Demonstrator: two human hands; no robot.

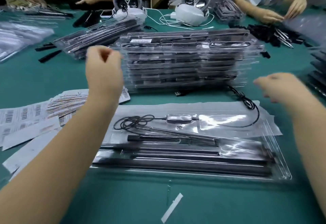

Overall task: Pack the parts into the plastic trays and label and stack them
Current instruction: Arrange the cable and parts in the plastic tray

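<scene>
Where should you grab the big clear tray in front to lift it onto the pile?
Probably by the two short ends of the tray, one of the hands on each side, left hand from the left, right hand from the right. It is long, flat and thin, so holding both ends keeps it level. A cable trails off its far right corner; tuck that in first.

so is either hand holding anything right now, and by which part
Apparently nothing. The left hand hangs loosely curled above the barcode labels; the blurred right hand hovers beside the tray stack, with no part seen in its fingers.
</scene>
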